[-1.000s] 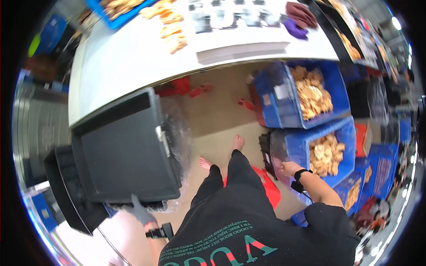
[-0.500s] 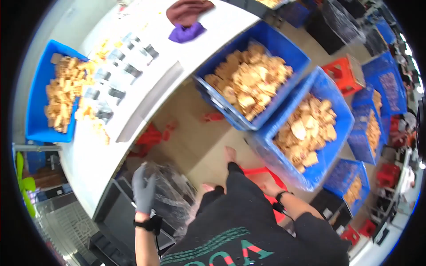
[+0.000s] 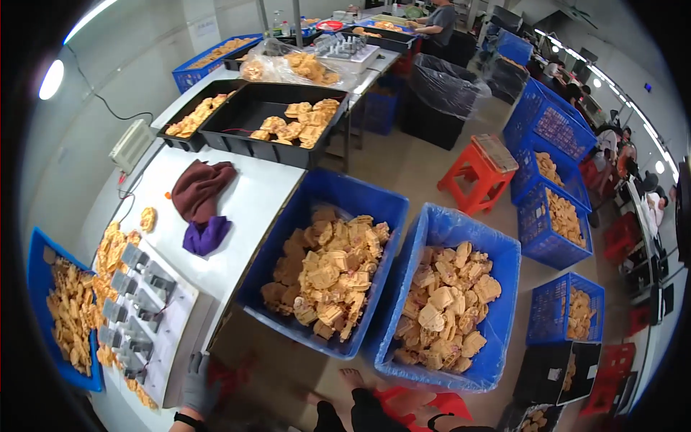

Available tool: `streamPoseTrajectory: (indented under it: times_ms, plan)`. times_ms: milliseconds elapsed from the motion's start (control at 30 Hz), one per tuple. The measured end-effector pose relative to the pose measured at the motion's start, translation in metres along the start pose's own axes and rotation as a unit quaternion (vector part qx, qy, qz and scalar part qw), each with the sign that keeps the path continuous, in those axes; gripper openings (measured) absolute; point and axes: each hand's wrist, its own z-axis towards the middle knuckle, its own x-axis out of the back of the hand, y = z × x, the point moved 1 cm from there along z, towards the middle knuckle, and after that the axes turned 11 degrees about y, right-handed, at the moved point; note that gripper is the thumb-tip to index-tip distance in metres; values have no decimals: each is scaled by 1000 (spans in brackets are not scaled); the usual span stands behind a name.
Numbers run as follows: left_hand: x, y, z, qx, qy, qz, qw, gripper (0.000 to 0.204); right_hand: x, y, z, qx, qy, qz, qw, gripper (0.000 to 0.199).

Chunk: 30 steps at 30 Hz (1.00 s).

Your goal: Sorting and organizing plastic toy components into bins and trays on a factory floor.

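My left hand [image 3: 198, 385], in a grey glove, lies at the near edge of the white table [image 3: 252, 194], fingers pointing up, with nothing in it. Just left of it sits a white board with several grey metal fixtures [image 3: 133, 302] and orange-tan moulded pieces around it. My right hand is out of view; only a dark strap shows at the lower edge. Two big blue crates [image 3: 345, 191] [image 3: 461, 223] full of the same tan pieces stand on the floor in front of my bare feet [image 3: 353, 378].
A blue tray of pieces [image 3: 39, 263] sits at the table's far left. Brown cloth [image 3: 201, 187] and purple cloth [image 3: 205, 234] lie mid-table. Black trays [image 3: 245, 115] stand further back. A red stool [image 3: 479, 169], more blue crates [image 3: 561, 137] and a black bin [image 3: 446, 86] stand to the right.
The view has swung round from the black trays to the table and crates. My left hand dropped from the plastic bag to the table's near edge. My right hand left the picture.
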Motion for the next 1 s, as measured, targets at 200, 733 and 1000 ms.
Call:
streamPoseTrajectory:
  times_ms: [200,733,1000]
  plan:
    - [-25,-39,0,-70,-35,108,991,64,-33,-23,7,-73,32,-23,997,46]
    - [-34,-61,-27,-85,-109,138,981,65,-96,-41,56,-143,-211,-86,963,42]
    - [-11,-47,-2,-115,-100,119,981,59,-72,-63,30,-133,-215,-155,955,31]
